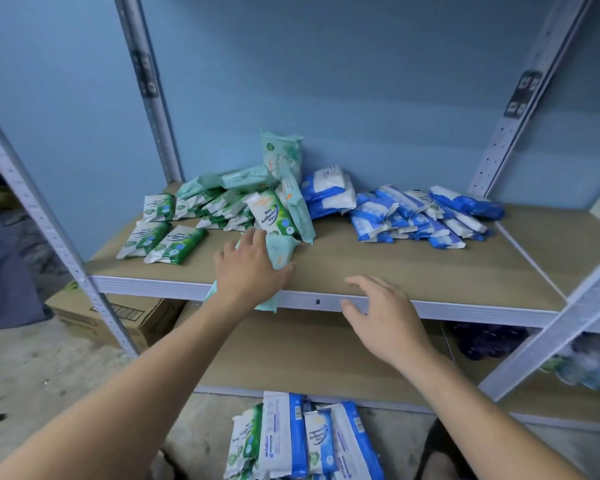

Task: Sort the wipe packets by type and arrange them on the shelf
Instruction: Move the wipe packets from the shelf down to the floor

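On the brown shelf board (378, 268) lie three kinds of wipe packets: dark green pine packets (174, 226) at the left, pale mint packets (284, 174) heaped in the middle, blue and white packets (413, 216) at the right. My left hand (250, 268) lies over a pale mint packet (280, 252) at the shelf's front edge, fingers curled round it; a second mint packet's corner shows below my wrist. My right hand (381, 313) hovers open at the front rail, holding nothing.
Grey metal uprights (42, 216) frame the shelf, with a diagonal brace (548, 327) at the right. A cardboard box (118, 317) stands below left. More green and blue packets (302, 441) are stacked on the floor in front. Bags lie on the lower shelf at right.
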Motion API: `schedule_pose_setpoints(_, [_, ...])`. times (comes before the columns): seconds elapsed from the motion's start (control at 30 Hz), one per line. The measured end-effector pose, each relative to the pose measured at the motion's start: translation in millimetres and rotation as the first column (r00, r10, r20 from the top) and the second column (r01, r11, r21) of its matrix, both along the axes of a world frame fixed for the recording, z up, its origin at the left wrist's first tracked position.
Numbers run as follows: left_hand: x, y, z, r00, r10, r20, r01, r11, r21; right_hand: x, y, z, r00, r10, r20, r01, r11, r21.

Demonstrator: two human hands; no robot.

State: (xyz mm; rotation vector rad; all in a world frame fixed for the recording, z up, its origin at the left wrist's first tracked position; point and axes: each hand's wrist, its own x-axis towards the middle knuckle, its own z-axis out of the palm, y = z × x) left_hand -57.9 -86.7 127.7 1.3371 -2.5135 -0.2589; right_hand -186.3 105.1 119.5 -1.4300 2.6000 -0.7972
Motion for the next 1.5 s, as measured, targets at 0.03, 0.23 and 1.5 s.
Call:
schedule_pose_setpoints(0.03, [-3.7,-7.8,-4.4,0.999,0.014,0.034,-0.016,0.999,0.045,-3.0,-3.8,5.1,1.000,-0.001,-0.013,0.001,1.000,0.004])
schedule_pose_setpoints(0.23, [-9.1,-33.1,-23.2,0.993,0.020,0.117,-0.039,0.986,0.165,-15.9,-32.1,33.1,0.998,0.010,-0.059,-0.008,0.999,0.041])
schedule_pose_setpoints(1.5, [31.5,-79.8,-47.0,0.991,-0.026,0.128,0.032,0.998,-0.047,-55.2,-159.0,2.3,0.968,0.002,-0.250,-0.065,0.968,-0.242])
